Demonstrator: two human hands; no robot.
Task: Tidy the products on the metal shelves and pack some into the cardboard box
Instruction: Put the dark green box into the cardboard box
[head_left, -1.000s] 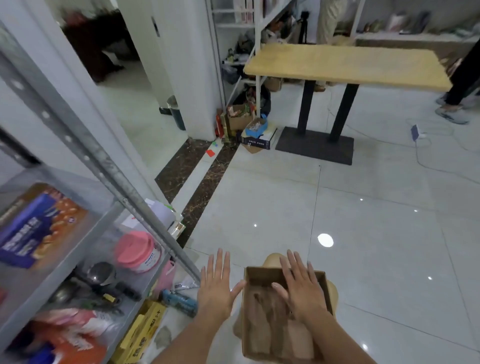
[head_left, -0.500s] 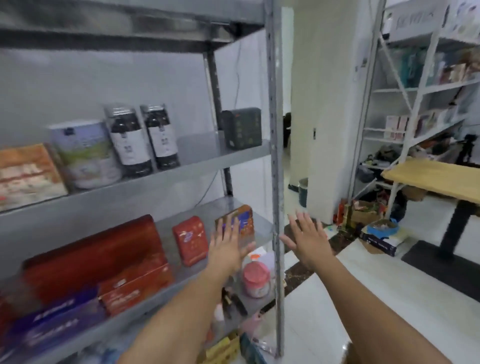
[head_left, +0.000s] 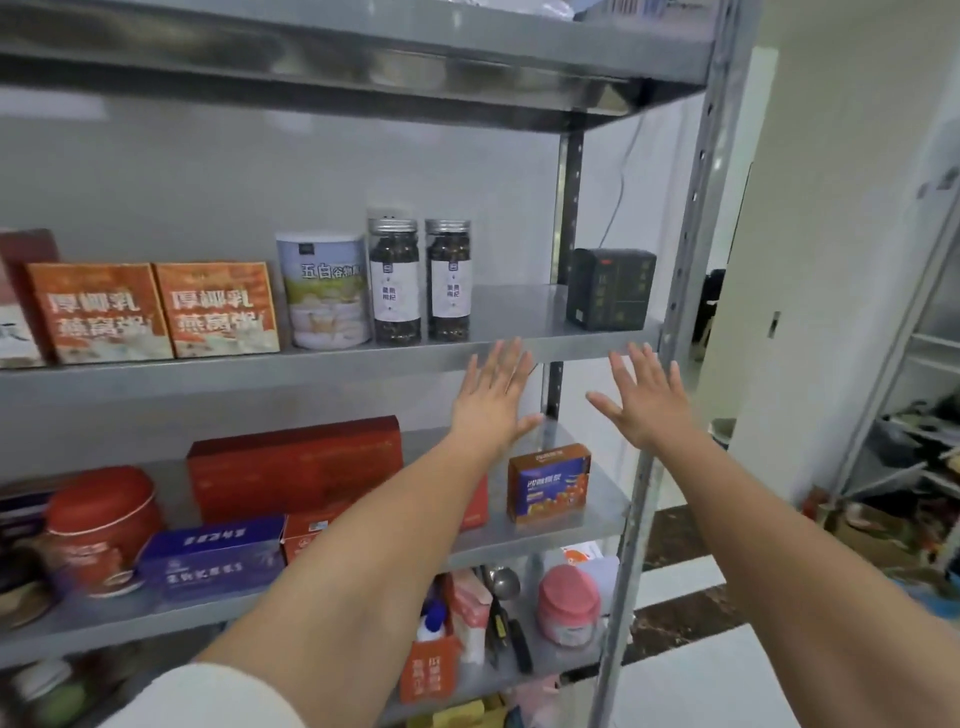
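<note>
- The left hand (head_left: 493, 400) and right hand (head_left: 644, 402) hover mid-frame, fingers straight, spread and empty.
- A dark green square box (head_left: 609, 288) stands centre right on the grey metal shelf (head_left: 311, 366); the cardboard box is out of view.
- Risk: a hasty reach could topple the tall clear jars (head_left: 395, 280) near the shelf's front edge.

Both hands raised, fingers spread, holding nothing: left hand (head_left: 491, 400), right hand (head_left: 644, 402), before metal shelves (head_left: 519, 345). Two jars (head_left: 421, 280), dark box (head_left: 609, 288) on shelf above.

Stockroom; metal shelves (head_left: 322, 364) stacked with boxed, jarred products (head_left: 395, 280).
</note>
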